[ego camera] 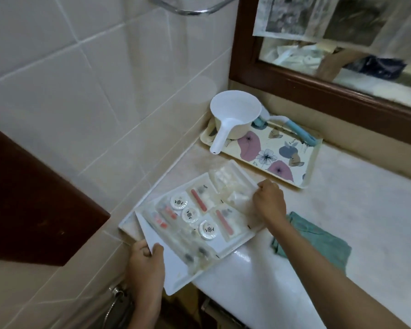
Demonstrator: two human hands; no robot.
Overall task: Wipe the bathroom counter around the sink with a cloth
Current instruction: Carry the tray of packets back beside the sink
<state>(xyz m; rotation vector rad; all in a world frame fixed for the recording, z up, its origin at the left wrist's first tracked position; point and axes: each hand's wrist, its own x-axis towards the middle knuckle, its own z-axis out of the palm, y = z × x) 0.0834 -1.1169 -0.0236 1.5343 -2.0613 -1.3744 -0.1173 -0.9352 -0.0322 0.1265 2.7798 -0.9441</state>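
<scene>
A white amenities tray [173,276] full of packaged toiletries lies at the counter's left end, its near corner overhanging the front edge. My left hand [145,264] grips that near corner. My right hand [268,200] grips the tray's far right edge. A crumpled green cloth [318,238] lies on the pale counter [365,210] just right of my right forearm, with neither hand touching it. The sink is out of view.
A floral tray [271,157] at the back carries a white plastic dipper [233,117] and a blue-handled brush [299,131]. A brown-framed mirror [318,91] stands behind it. Tiled wall closes the left side, with a dark wooden panel [33,198].
</scene>
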